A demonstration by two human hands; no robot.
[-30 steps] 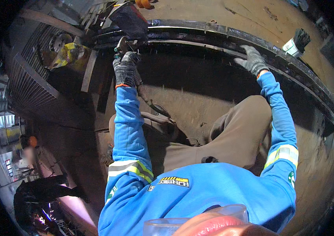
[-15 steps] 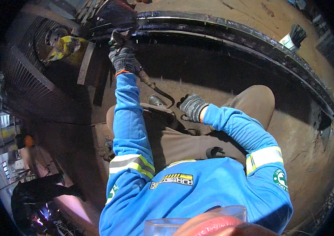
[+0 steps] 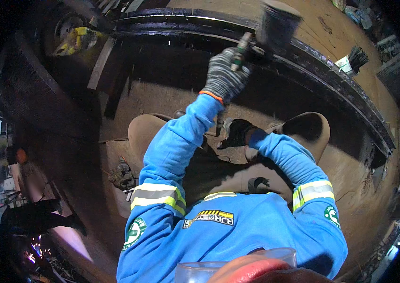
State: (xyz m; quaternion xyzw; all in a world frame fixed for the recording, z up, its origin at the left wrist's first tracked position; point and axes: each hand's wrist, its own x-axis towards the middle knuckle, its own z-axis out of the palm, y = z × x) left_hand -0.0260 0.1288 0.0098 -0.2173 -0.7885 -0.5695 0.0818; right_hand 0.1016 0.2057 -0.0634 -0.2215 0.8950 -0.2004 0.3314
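My left hand [image 3: 228,73], in a grey knitted glove, is closed around a welding electrode holder [image 3: 241,53] with a green part, reaching over the long dark steel beam [image 3: 200,22]. Just beyond the fingers is a dark, bucket-shaped piece [image 3: 279,26], blurred; I cannot tell whether it is a hand shield. A cable [image 3: 219,123] hangs below this hand. Between my knees, my gloved right hand [image 3: 235,131] lies in shadow with its fingers apart and nothing plainly in them. It is close to the cable.
A white container of dark rods [image 3: 352,62] stands beyond the beam on the right. At the far left lie a yellow item [image 3: 78,40] and a wooden-looking bar [image 3: 101,63]. Sparks [image 3: 37,247] fly beside a dark-clothed person [image 3: 35,219] at lower left.
My left hand has swung right along the beam with the electrode holder, and the dark piece has moved right with it. My right hand has shifted slightly and is now in shadow.
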